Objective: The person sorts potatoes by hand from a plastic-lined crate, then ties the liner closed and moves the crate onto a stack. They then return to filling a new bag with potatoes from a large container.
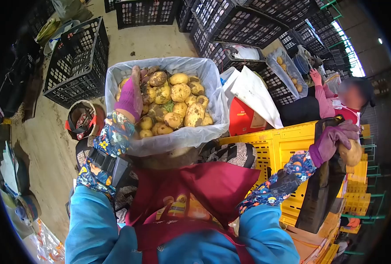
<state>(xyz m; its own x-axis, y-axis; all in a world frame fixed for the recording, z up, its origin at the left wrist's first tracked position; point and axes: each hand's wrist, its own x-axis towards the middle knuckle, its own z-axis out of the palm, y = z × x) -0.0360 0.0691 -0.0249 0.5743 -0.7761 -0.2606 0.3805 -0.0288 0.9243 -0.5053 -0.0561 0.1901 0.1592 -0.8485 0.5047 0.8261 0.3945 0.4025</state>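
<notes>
My left hand (131, 94), in a soiled purple glove, reaches into the left side of a crate lined with clear plastic (169, 143). Its fingers curl against a muddy potato (158, 78) at the top of the heap; part of the grip is hidden. Several yellow potatoes (180, 92) with dirt patches fill the lined crate. Out to the right, my right hand (334, 141), also gloved in purple, is closed on a potato (350, 153). That hand is above the dark edge of a yellow crate (292, 141).
Black slatted crates (79, 64) stand at left and are stacked behind (244, 26). A white sack (257, 94) and a red box (244, 116) lie right of the lined crate. A seated person (327, 94) is beside another potato crate (283, 72). A bag (83, 119) is at left.
</notes>
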